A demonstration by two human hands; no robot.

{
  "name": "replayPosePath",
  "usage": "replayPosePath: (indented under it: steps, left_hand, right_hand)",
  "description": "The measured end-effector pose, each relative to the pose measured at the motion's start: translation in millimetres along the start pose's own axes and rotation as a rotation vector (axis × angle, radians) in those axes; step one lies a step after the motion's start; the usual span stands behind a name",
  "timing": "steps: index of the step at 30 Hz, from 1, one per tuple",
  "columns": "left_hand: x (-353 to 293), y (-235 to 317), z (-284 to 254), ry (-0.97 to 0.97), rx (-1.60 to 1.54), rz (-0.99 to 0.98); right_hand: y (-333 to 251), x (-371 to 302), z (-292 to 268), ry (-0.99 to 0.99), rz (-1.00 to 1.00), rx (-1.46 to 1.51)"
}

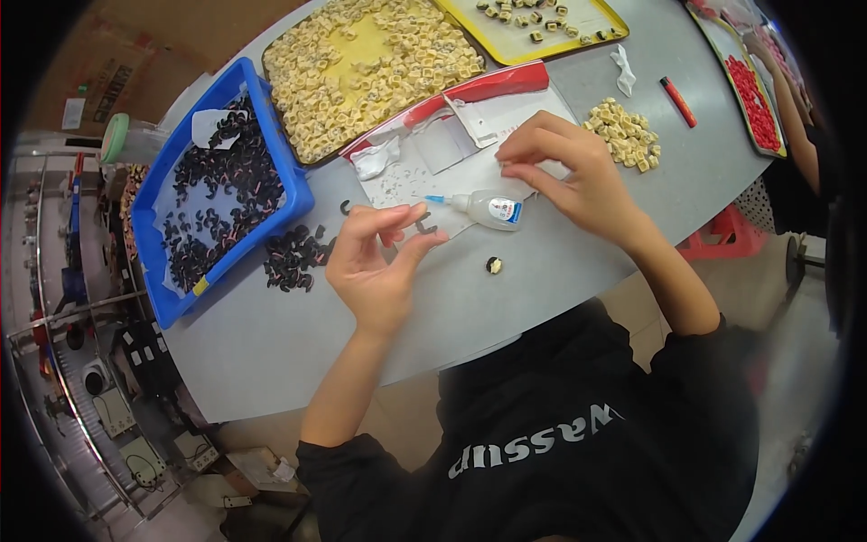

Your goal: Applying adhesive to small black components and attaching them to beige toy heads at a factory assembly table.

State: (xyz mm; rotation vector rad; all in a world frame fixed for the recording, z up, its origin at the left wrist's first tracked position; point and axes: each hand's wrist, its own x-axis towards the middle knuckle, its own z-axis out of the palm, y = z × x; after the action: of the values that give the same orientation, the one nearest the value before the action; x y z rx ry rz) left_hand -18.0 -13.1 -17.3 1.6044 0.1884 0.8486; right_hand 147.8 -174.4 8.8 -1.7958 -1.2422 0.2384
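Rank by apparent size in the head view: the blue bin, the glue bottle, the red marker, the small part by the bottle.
1. blue bin
2. glue bottle
3. red marker, close to the bottle; it lies farther off, so unsure
4. small part

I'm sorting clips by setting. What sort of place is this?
Probably a small-parts assembly workshop: a grey worktable holds a blue bin of small black pieces, trays of cream-coloured parts, and a glue bottle beside the left hand and right hand. Another person works at the far right.
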Motion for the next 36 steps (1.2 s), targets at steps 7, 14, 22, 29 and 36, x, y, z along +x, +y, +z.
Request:
replayPosePath:
  steps: [7, 14, 22, 29, 36]
  left_hand:
    - [-2, 2, 0, 0.032, -0.085, 0.027]
    - [-2, 6, -3, 0.038, -0.065, 0.023]
    - [1, 6, -2, 0.017, -0.110, 0.056]
    - [-4, 1, -3, 0.061, 0.062, 0.009]
    - [0, 2, -4, 0.034, 0.197, 0.175]
  right_hand:
    - [-44, 15, 25, -0.178, 0.338, 0.909]
    - [-41, 26, 30, -0.283, 0.479, 0.966]
    - [-34, 35, 31, -0.413, 0.553, 0.997]
    - [-26, 36, 37, -0.434, 0.562, 1.076]
    - [-23, 34, 41, -0.424, 0.583, 1.217]
